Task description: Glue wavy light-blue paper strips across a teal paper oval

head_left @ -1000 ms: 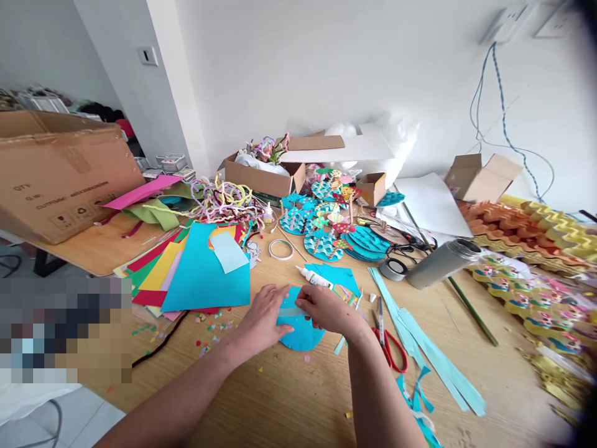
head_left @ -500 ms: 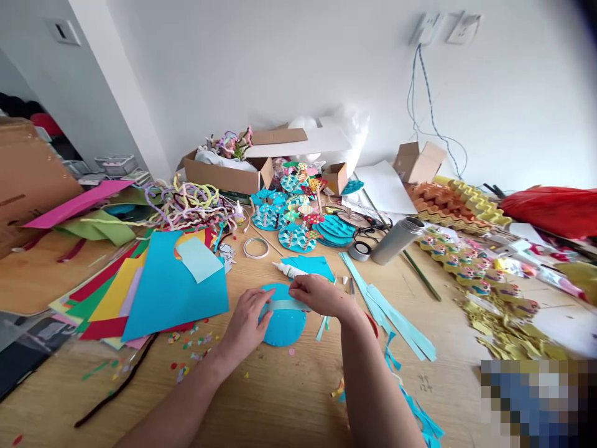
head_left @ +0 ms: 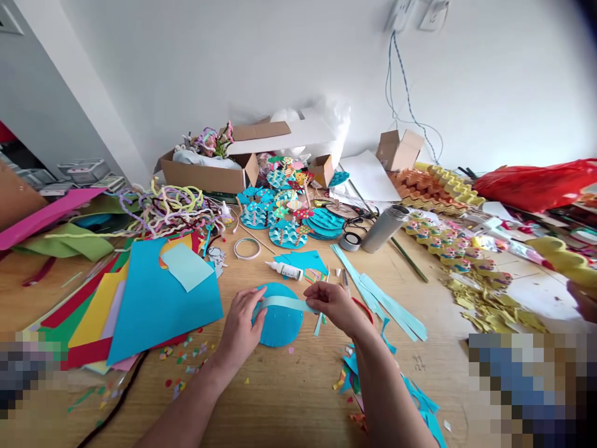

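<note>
Strip (head_left: 290, 303) of pale blue paper spanned the upper part of the round blue disc (head_left: 280, 330), which lay on the counter (head_left: 275, 398) in front of you. Your right hand (head_left: 333, 305) had thumb and fingers pinched on the strip's right end, just past the disc's edge. Your left hand (head_left: 240, 320) was at the other end, over the disc's left edge, its thumb and forefinger apart at the tips; whether they gripped the paper could not be told. The strip bowed slightly, and contact between its middle and the disc was unclear. Handling it well seemed to call for a light pinch, to avoid creasing, and even tension, since a harder pull on one side would probably have skewed it. Your knuckles were best kept off the white bottle (head_left: 285, 270) lying just beyond the disc.
</note>
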`<control>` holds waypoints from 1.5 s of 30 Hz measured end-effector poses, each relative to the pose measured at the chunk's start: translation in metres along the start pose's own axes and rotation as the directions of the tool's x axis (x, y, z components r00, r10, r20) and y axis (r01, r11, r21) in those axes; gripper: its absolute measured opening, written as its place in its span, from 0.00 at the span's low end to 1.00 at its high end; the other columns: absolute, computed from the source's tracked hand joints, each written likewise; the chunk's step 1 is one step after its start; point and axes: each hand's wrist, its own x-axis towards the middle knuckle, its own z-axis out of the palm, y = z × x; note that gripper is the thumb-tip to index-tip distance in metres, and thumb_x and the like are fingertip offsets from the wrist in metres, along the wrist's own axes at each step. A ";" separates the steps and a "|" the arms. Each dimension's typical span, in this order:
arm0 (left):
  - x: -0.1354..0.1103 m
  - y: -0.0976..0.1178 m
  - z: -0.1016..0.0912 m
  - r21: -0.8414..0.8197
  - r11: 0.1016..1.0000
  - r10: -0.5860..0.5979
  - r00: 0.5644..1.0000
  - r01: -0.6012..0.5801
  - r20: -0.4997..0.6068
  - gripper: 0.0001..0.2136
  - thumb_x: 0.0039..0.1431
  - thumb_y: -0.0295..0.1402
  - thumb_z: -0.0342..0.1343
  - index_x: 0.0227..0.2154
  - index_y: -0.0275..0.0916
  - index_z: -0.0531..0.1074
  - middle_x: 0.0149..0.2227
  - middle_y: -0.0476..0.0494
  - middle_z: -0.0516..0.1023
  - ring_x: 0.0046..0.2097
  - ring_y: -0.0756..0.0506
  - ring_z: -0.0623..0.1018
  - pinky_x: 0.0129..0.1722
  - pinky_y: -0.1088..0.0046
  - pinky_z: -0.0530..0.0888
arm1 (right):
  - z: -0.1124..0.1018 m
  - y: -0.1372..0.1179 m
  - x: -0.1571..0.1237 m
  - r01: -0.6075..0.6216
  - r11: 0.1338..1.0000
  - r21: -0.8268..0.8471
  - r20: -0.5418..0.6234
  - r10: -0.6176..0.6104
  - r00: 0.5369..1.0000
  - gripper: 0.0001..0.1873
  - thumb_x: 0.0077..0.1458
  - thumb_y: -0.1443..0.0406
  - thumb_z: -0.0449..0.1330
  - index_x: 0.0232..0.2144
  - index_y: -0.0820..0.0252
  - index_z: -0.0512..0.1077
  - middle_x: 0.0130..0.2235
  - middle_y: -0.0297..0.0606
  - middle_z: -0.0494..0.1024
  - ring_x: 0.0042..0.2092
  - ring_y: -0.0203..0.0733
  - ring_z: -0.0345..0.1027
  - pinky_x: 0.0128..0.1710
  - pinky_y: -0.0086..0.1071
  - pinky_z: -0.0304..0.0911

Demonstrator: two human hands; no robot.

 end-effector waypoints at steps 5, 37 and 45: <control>0.001 0.004 -0.004 -0.055 0.998 0.029 0.999 -0.028 0.031 0.19 0.63 0.30 0.48 0.58 0.43 0.60 0.45 0.41 0.73 0.50 0.43 0.71 0.50 0.61 0.71 | 0.014 0.011 0.001 0.023 1.000 -0.006 -0.053 -0.023 0.998 0.07 0.45 0.66 0.59 0.30 0.63 0.70 0.25 0.29 0.68 0.27 0.32 0.60 0.27 0.26 0.56; 0.003 -0.001 -0.002 -0.218 0.963 0.160 0.987 -0.161 -0.023 0.11 0.60 0.25 0.53 0.43 0.44 0.72 0.41 0.44 0.74 0.50 0.43 0.71 0.49 0.63 0.71 | 0.008 0.032 0.006 -0.036 0.964 0.263 -0.051 0.052 0.997 0.14 0.34 0.65 0.66 0.28 0.61 0.70 0.25 0.29 0.71 0.28 0.33 0.65 0.30 0.29 0.62; 0.003 -0.001 -0.002 -0.209 0.962 0.173 0.985 -0.174 -0.020 0.11 0.60 0.24 0.53 0.43 0.44 0.72 0.41 0.44 0.73 0.50 0.44 0.71 0.49 0.63 0.71 | 0.013 0.036 0.009 -0.069 0.970 0.232 -0.067 0.086 0.994 0.11 0.37 0.71 0.63 0.27 0.61 0.68 0.20 0.24 0.68 0.23 0.31 0.62 0.24 0.26 0.58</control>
